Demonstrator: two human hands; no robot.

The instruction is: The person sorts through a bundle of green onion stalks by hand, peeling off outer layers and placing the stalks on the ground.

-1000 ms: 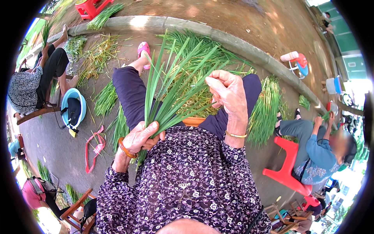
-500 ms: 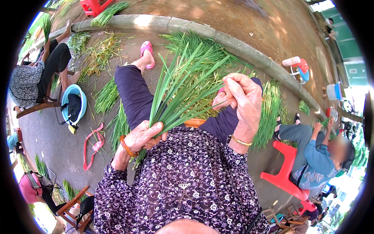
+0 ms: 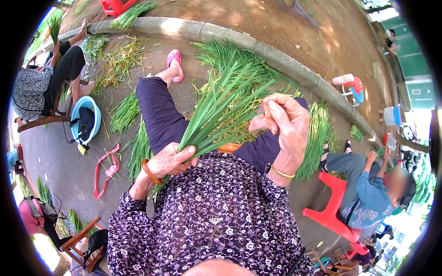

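Observation:
A fanned bunch of garlic chives (image 3: 215, 110), long flat green leaves, is gripped near its base by my left hand (image 3: 174, 159), thumb laid across the stems. Its leaves spread up and to the right. My right hand (image 3: 287, 119) is closed in a pinch at the tips of the rightmost leaves, seemingly on one leaf tip; the fingers partly hide it. Beyond the bunch, between my knees, lies a heap of loose green and yellowed leaves (image 3: 239, 57) on the ground.
More chive piles lie left (image 3: 125, 114) and right (image 3: 317, 138) of my legs. A blue basin (image 3: 94, 131) holding a black bag and a red strap (image 3: 105, 177) are on the left. Red stools (image 3: 332, 211) and seated people flank me. A stone curb (image 3: 271, 57) curves beyond.
The chive leaves have shifted slightly to the right and lower. My right hand stays pinched at the tips, its fingers slightly lower. My left hand keeps its grip.

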